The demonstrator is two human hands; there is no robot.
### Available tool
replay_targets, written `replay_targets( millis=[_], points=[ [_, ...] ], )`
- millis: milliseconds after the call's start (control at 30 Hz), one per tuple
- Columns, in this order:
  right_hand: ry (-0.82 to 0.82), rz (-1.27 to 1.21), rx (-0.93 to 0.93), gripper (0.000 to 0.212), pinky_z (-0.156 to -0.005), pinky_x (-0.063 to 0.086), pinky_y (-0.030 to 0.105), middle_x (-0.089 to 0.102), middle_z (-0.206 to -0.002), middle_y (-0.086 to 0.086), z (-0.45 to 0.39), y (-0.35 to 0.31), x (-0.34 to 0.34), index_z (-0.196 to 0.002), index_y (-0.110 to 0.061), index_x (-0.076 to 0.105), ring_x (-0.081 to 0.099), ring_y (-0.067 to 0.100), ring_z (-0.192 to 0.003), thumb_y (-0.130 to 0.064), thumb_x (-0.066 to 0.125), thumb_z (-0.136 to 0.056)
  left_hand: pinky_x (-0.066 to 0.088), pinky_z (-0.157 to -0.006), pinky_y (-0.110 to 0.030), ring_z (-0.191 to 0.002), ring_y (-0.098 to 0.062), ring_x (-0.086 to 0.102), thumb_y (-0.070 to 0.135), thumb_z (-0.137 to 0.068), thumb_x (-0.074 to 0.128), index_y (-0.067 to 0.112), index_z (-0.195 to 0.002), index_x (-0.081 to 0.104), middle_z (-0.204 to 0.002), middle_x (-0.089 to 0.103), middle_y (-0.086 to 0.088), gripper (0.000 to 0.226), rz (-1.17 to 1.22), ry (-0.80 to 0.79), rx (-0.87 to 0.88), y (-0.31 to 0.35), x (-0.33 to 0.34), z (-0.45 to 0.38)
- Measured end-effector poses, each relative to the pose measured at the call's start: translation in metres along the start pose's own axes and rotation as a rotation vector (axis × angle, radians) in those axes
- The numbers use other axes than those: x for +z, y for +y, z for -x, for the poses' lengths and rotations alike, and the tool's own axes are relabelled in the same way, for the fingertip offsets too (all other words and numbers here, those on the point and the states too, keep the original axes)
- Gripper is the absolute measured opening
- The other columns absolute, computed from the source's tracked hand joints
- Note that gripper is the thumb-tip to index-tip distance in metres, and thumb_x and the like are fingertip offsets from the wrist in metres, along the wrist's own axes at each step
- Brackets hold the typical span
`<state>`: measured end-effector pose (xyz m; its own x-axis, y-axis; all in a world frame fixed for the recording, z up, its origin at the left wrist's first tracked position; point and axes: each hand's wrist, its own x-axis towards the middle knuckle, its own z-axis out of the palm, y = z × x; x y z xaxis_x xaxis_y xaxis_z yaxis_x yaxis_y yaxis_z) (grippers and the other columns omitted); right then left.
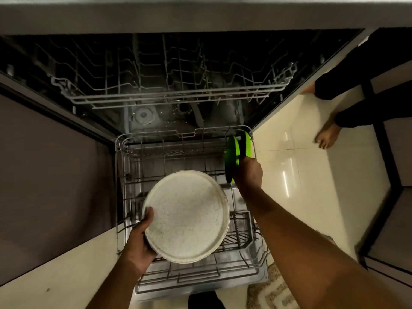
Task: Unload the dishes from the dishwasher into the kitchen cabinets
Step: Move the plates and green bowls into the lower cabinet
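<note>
Gripping the white plate [186, 216] by its near rim, my left hand [139, 241] holds it above the pulled-out lower rack [198, 277]. Further in, my right hand [247, 175] pinches a green plate [231, 156] standing upright at the rack's far right corner, another green plate [247, 142] just beside it.

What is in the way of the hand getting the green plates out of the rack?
Nothing visible. The right hand already has its grip on the nearer green plate, and open space lies above it. The second green plate stands just behind in the lower rack. The white plate, held by the left hand, sits off to the side.
</note>
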<state>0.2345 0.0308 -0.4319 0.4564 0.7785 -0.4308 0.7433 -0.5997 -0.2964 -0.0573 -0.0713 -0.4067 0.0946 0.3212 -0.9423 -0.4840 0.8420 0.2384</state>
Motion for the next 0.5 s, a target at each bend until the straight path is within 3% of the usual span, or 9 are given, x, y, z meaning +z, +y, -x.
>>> replay_targets(
  millis=[167,300,500],
  points=[
    [0.015,0.102,0.054,0.022,-0.072,0.056,0.037,0.073,-0.092,0.013,-0.011,-0.005,0.003,-0.100,-0.009,0.073,0.069,0.034,-0.086,-0.023,0.056,-0.096,0.049,-0.091,-0.062,-0.116,-0.041,0.059,0.051,-0.073,0.075,0.016,-0.122,0.066,-0.123,0.068,-0.014,0.060,-0.006,-0.036,0.019,0.005,-0.001,-0.008],
    [0.018,0.107,0.059,0.021,-0.073,0.051,0.035,0.072,-0.096,0.015,-0.003,-0.005,-0.006,-0.102,-0.006,0.072,0.068,0.035,-0.089,-0.020,0.057,-0.096,0.047,-0.094,-0.064,-0.117,-0.041,0.059,0.053,-0.042,0.093,0.017,-0.122,0.067,-0.122,0.069,-0.013,0.092,-0.045,-0.053,0.009,0.004,-0.002,-0.008],
    [0.046,0.163,-0.032,0.016,-0.067,0.054,0.036,0.072,-0.086,0.013,0.030,0.004,-0.041,-0.100,-0.010,0.074,0.066,0.035,-0.076,-0.015,0.064,-0.089,0.044,-0.097,-0.067,-0.120,-0.040,0.058,0.052,-0.043,0.094,0.018,-0.123,0.067,-0.126,0.067,-0.013,0.091,-0.042,-0.102,0.023,0.005,-0.005,0.006]
  ],
)
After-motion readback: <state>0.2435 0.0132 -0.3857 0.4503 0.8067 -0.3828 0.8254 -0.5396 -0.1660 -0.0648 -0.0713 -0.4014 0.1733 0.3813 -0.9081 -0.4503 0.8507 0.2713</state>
